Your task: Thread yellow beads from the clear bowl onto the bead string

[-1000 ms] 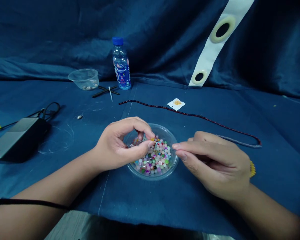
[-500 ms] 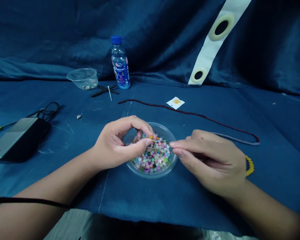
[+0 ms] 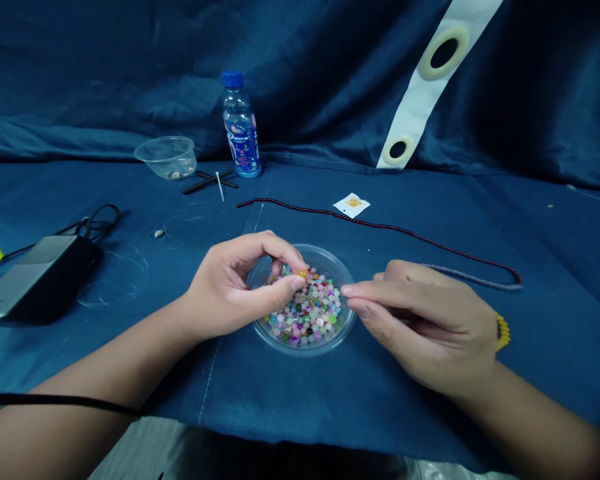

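My left hand (image 3: 247,277) is over the left side of a clear round bowl (image 3: 347,327). Between its thumb and forefinger it pinches an amber-yellow bead (image 3: 303,274). Small beads (image 3: 305,313) of many colours fill the bowl's bottom. At the bowl's right edge, my right hand (image 3: 420,320) has thumb and forefinger pressed together; whatever is between them is too small to make out. Yellow beads (image 3: 503,332) show in a curve by the right wrist. A long strand of dark red beads (image 3: 370,225) turns into pale beads (image 3: 473,275) and passes out of sight behind the right hand.
Behind lie a white square packet (image 3: 352,205), a blue-capped bottle (image 3: 242,130), a clear tub (image 3: 167,150), crossed black sticks (image 3: 205,183) and a white cable tie (image 3: 219,187). At left are a grey-black device (image 3: 30,277), a shell-like piece (image 3: 159,233) and loose clear thread (image 3: 113,280).
The amber bead has turned slightly in my left fingertips. My right hand has shifted a little to the right, fingers still pinched. The strand and bowl look unmoved.
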`<state>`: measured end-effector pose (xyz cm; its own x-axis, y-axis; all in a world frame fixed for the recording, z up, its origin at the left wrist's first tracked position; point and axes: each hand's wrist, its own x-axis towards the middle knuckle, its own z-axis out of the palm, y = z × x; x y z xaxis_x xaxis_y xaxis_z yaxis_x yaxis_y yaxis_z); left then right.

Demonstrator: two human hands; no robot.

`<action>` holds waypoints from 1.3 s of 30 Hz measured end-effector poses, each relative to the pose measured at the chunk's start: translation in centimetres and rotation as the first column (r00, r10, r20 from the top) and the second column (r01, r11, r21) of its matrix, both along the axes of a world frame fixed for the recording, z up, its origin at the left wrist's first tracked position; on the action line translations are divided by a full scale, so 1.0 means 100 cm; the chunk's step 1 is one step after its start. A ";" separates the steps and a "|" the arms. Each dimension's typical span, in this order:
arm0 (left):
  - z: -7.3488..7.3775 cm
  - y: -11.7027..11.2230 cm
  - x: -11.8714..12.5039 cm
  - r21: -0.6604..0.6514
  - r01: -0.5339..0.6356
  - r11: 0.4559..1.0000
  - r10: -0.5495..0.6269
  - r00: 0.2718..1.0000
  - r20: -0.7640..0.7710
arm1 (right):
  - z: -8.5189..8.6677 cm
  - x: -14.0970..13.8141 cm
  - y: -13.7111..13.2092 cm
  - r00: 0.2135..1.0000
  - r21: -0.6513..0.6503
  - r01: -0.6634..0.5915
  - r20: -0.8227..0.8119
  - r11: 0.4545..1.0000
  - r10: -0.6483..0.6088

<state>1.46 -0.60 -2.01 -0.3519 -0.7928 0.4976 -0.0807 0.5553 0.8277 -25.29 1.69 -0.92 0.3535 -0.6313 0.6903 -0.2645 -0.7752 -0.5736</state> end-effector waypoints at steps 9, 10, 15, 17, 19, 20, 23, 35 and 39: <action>0.003 -0.003 -0.001 -0.074 0.018 0.997 -0.019 1.000 -0.008 | 0.000 -0.001 -0.001 1.000 -0.011 -0.001 -0.010 1.000 0.000; 0.004 -0.004 -0.001 -0.108 0.018 0.994 -0.018 1.000 -0.001 | 0.000 -0.001 -0.001 1.000 -0.017 -0.002 -0.014 1.000 0.002; 0.004 -0.005 -0.001 -0.140 0.029 0.990 -0.028 1.000 0.013 | -0.002 -0.001 -0.001 1.000 -0.032 -0.010 -0.012 0.999 0.010; 0.003 -0.005 0.000 -0.132 0.035 0.991 -0.033 0.999 0.013 | -0.002 -0.001 -0.001 1.000 -0.032 0.000 -0.017 0.999 -0.001; 0.002 -0.005 0.000 -0.144 0.037 0.989 -0.035 0.999 0.018 | -0.004 0.001 -0.001 0.999 -0.032 0.034 -0.034 0.999 -0.036; 0.002 -0.005 0.000 -0.155 0.036 0.987 -0.033 0.999 0.024 | -0.005 0.001 0.000 0.997 -0.035 0.060 -0.045 0.998 -0.062; 0.001 -0.006 0.000 -0.210 0.033 0.977 -0.026 0.999 0.040 | -0.008 0.004 -0.001 0.987 -0.049 0.136 -0.080 0.990 -0.139; 0.001 -0.006 -0.003 -0.316 -0.018 0.949 0.051 0.994 0.096 | -0.012 0.003 -0.001 0.968 -0.125 0.101 -0.217 0.987 -0.127; 0.001 -0.006 -0.003 -0.345 -0.015 0.938 0.059 0.991 0.117 | -0.011 0.001 -0.001 0.964 -0.099 0.065 -0.251 0.993 -0.088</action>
<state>1.21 -1.18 -1.87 -0.4014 -0.5953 0.6960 -0.1962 0.7982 0.5695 -25.21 1.58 -2.06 0.4777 -0.6036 0.6383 -0.4537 -0.7917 -0.4091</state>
